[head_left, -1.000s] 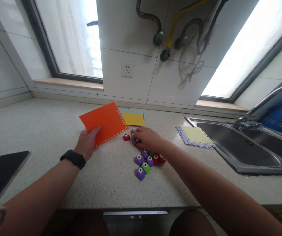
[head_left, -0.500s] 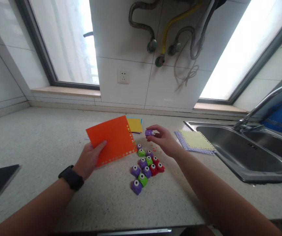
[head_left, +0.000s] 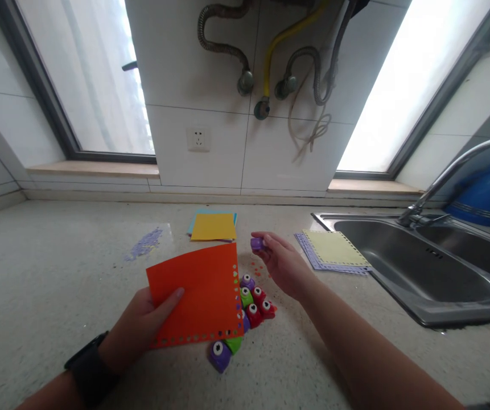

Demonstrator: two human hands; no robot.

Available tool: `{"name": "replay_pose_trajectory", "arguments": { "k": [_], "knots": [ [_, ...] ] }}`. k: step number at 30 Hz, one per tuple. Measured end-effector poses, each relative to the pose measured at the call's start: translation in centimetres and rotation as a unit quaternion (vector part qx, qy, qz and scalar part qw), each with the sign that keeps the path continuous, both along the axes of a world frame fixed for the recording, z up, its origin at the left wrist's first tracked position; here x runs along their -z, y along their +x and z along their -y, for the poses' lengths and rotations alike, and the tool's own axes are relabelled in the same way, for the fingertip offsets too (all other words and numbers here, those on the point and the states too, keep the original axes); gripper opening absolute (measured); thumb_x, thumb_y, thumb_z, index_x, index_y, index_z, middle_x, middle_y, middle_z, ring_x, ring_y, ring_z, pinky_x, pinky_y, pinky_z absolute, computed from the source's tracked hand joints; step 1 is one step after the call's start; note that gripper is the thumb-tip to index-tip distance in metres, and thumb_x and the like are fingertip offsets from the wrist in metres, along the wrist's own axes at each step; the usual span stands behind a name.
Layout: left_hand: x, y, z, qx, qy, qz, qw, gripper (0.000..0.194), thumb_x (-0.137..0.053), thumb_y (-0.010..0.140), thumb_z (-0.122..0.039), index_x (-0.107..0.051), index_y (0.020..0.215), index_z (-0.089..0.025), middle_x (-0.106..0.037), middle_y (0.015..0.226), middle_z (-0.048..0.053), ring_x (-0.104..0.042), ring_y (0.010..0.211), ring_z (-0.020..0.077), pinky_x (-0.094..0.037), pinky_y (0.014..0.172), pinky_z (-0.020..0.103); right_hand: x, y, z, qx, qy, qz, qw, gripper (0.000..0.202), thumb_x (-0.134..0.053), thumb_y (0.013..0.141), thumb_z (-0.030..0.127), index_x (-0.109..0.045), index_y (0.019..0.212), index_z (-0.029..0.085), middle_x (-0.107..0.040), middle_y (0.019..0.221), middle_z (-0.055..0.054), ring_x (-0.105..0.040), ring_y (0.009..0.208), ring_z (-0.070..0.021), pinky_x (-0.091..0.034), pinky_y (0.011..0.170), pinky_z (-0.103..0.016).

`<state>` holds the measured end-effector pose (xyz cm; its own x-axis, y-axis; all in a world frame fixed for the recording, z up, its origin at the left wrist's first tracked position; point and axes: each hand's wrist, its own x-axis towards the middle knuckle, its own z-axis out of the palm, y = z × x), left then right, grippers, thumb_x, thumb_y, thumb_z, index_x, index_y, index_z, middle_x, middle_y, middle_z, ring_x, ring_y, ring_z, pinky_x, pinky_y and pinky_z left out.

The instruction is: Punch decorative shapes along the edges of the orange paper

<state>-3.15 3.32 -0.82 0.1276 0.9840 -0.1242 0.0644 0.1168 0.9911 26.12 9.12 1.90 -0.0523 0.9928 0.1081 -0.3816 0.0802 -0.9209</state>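
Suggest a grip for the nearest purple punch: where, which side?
Purple punch: probably pinch the body below its white button, coming from the near left. That side looks open; the green punch crowds its right and the orange sheet overhangs beyond.

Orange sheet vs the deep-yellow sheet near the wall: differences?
Edges: the orange sheet is punched along two edges; the deep-yellow sheet shows no punching.
Pose: the orange sheet is gripped in the left hand; the deep-yellow sheet lies flat, unheld.
Shared: both are four-sided and a single colour.
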Motion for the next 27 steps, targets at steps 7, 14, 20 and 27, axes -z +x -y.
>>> {"name": "replay_pose_trajectory", "arguments": {
  "k": [7,14,20,27],
  "knots": [
    [0.3,-0.4,0.4,-0.001,0.088,-0.123,0.988,0.04,-0.067,0.09,-0.054,-0.078,0.113,-0.023,-0.082,0.109,0.007,-0.078,0.097,0.03,-0.064,0.088,0.038,-1.0,0.1,1.1,0.017,0.009,0.003,1.0,0.049,-0.092,0.069,0.032,-0.072,0.114,0.026,-0.072,0.099,-0.002,-0.069,0.095,-0.0167,-0.05,0.101,-0.039],
    [0.4,-0.8,0.7,-0.011,0.166,-0.226,0.96,0.03,-0.064,0.089,-0.051,-0.079,0.092,-0.026,-0.084,0.09,0.003,-0.079,0.072,0.0244,-0.066,0.073,0.031,-0.7,0.2,1.3,0.011,0.07,-0.016,0.997,0.041,-0.096,0.062,0.022,-0.072,0.095,0.025,-0.074,0.092,0.001,-0.071,0.087,-0.0153,-0.057,0.087,-0.034],
    [0.4,-0.9,1.3,-0.039,0.287,-0.307,0.907,0.026,-0.062,0.091,-0.041,-0.076,0.072,-0.03,-0.08,0.072,-0.003,-0.075,0.063,0.0216,-0.061,0.058,0.027,-1.5,0.1,2.4,-0.029,0.236,0.103,0.966,0.045,-0.089,0.074,0.017,-0.076,0.114,0.034,-0.071,0.102,-0.001,-0.064,0.093,-0.0151,-0.055,0.087,-0.032],
    [0.5,-1.4,1.5,-0.054,0.369,-0.33,0.867,0.014,-0.063,0.089,-0.032,-0.077,0.088,-0.035,-0.081,0.08,-0.004,-0.075,0.068,0.0225,-0.063,0.067,0.03,-1.7,-0.4,3.6,-0.048,0.275,0.145,0.949,0.053,-0.084,0.081,0.016,-0.067,0.128,0.034,-0.065,0.109,-0.003,-0.065,0.096,-0.0173,-0.056,0.086,-0.035]
  ]
}}
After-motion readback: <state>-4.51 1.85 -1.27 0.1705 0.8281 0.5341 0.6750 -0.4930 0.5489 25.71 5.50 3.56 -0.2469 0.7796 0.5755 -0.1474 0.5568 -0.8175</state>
